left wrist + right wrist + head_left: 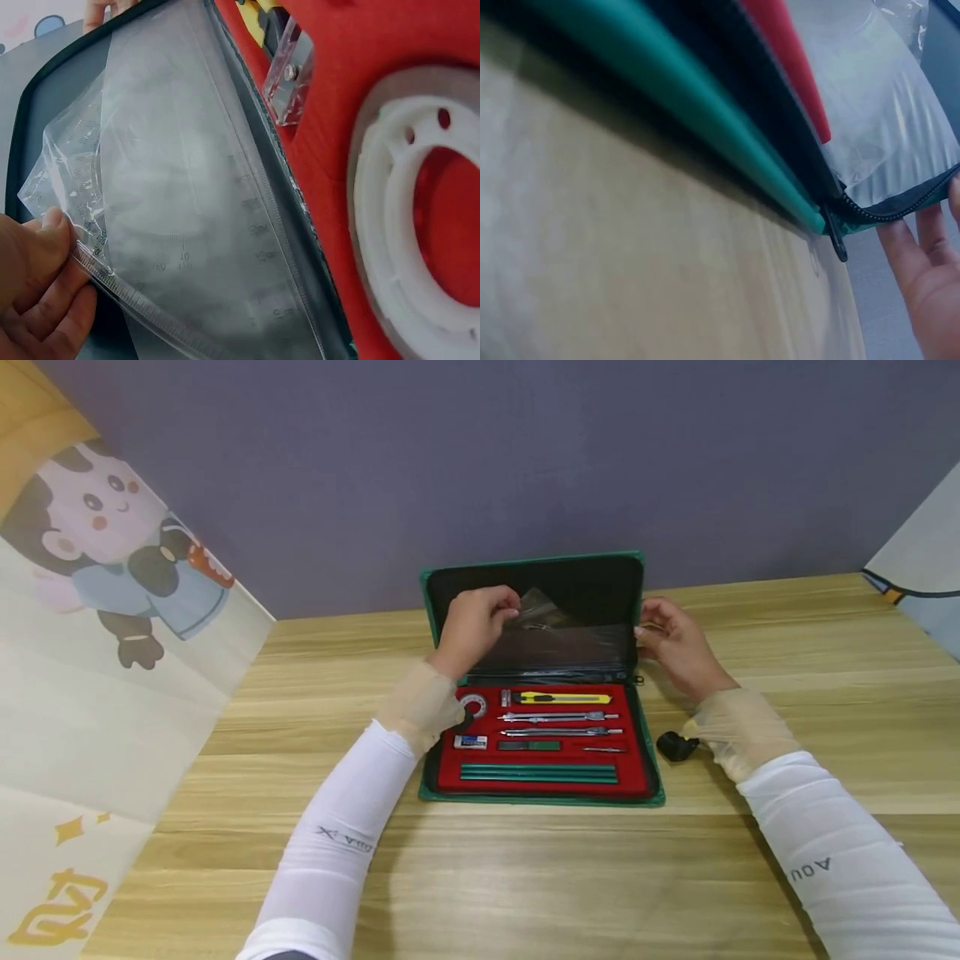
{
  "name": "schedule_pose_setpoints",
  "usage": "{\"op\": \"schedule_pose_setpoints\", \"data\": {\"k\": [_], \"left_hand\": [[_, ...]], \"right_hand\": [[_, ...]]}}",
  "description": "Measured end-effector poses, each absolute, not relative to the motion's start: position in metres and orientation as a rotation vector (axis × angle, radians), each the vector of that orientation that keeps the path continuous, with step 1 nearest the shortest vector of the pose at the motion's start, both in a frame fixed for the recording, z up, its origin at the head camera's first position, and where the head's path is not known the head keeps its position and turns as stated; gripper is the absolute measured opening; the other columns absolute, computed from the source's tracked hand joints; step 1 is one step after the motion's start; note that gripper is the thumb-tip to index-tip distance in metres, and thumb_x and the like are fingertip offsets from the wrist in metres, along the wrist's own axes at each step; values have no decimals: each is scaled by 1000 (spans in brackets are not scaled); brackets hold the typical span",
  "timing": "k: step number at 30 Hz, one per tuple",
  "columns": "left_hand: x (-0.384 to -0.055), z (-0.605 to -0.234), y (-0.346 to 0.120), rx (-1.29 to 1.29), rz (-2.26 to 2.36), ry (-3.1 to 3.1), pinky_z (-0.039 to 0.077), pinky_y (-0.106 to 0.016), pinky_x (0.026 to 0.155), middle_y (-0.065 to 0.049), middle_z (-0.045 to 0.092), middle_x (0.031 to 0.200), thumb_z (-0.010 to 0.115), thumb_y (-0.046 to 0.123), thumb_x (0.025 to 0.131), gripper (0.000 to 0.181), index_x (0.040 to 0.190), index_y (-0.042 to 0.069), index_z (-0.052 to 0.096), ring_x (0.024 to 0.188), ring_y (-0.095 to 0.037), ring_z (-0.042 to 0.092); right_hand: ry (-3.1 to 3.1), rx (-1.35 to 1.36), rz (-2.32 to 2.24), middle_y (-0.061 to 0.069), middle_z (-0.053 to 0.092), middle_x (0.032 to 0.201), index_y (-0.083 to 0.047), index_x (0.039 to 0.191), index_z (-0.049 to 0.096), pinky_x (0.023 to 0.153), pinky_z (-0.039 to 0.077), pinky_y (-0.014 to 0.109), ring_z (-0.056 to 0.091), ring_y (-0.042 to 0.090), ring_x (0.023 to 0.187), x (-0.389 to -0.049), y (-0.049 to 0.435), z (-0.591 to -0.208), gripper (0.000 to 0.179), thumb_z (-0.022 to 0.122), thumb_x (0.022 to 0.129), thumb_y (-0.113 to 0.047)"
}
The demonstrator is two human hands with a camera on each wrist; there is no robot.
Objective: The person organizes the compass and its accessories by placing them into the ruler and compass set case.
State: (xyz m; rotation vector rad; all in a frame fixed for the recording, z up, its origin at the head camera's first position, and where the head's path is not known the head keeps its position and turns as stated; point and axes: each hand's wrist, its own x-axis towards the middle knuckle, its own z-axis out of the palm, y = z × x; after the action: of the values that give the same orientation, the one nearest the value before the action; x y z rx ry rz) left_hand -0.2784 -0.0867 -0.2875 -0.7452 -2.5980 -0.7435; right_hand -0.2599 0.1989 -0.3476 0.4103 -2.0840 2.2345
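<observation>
A green zip case point(542, 802) lies unfolded on the table, its lid point(592, 577) standing upright. My left hand point(476, 622) pinches clear rulers in a plastic sleeve point(71, 165) between thumb and fingers. Part of the sleeve sits behind the lid's clear pocket point(172, 150); its upper corner sticks out above the pocket's edge. On the other side, my right hand point(678, 647) grips the lid's right edge, with the thumb in front and fingers behind. A zipper pull point(836, 236) hangs near the fold, below that hand.
The red tray point(637, 777) holds a yellow utility knife point(566, 698), two metal compasses point(562, 717), an eraser point(470, 742), green pencils point(536, 773) and a white ring-shaped piece point(382, 187). A grey-purple wall point(525, 460) rises behind the wooden table point(540, 877).
</observation>
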Motion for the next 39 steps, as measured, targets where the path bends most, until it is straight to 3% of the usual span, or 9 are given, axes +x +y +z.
{"op": "schedule_pose_setpoints", "data": {"k": [10, 15, 19, 23, 26, 29, 35, 39], "left_hand": [[-276, -289, -90, -739, -619, -2620, 49, -27, 73, -4, 68, 91, 62, 22, 91, 17, 100, 10, 70, 76, -14, 61], [-275, -291, -93, -725, -629, -2598, 49, -26, 76, -6, 62, 95, 64, 23, 89, 26, 110, 7, 63, 82, -15, 62], [-275, -290, -94, -805, -649, -2362, 48, -27, 78, -7, 62, 96, 62, 21, 91, 23, 108, 6, 62, 86, -17, 60], [-274, -275, -89, -894, -556, -2071, 43, -30, 91, -9, 64, 101, 60, 14, 91, 16, 103, 5, 66, 97, -24, 57], [-271, -262, -85, -915, -465, -2048, 32, -31, 106, -11, 64, 109, 58, 16, 92, 21, 109, 5, 66, 110, -27, 54], [-267, -253, -86, -912, -412, -2178, 22, -29, 112, -9, 65, 113, 52, 22, 96, 27, 113, 6, 67, 116, -25, 53], [-254, -239, -93, -859, -533, -2497, 34, -29, 104, -5, 68, 111, 49, 24, 98, 29, 111, 9, 69, 106, -20, 60], [-240, -236, -95, -909, -542, -2586, 43, -32, 94, -4, 69, 105, 50, 24, 98, 26, 108, 10, 70, 92, -17, 64]], "right_hand": [[-2102, 414, 2204, -5, 59, 92, -14, 104, 53, 62, 51, 21, 58, 6, 76, -261, 199, -347, 26, 46, 93, 9], [-2108, 420, 2200, -5, 59, 92, -13, 104, 53, 63, 52, 21, 58, 6, 76, -262, 198, -348, 26, 46, 93, 8], [-2139, 419, 2194, -4, 58, 93, -12, 105, 53, 64, 52, 21, 58, 7, 76, -262, 200, -347, 24, 46, 93, 8], [-2211, 426, 2154, -5, 59, 95, -12, 107, 53, 67, 52, 22, 58, 8, 80, -260, 207, -347, 22, 47, 94, 5], [-2237, 457, 2149, -5, 60, 97, -11, 107, 53, 70, 52, 21, 59, 8, 83, -258, 213, -347, 21, 48, 94, 4], [-2262, 479, 2108, -7, 62, 96, -11, 105, 55, 72, 53, 21, 60, 7, 85, -257, 216, -346, 22, 49, 93, 5], [-2391, 512, 1931, -10, 65, 92, -11, 102, 62, 74, 52, 21, 63, 6, 84, -251, 225, -341, 20, 55, 90, 5], [-2587, 496, 1849, -5, 64, 92, -2, 104, 59, 74, 53, 25, 64, 11, 85, -246, 234, -339, 13, 57, 92, -3]]}}
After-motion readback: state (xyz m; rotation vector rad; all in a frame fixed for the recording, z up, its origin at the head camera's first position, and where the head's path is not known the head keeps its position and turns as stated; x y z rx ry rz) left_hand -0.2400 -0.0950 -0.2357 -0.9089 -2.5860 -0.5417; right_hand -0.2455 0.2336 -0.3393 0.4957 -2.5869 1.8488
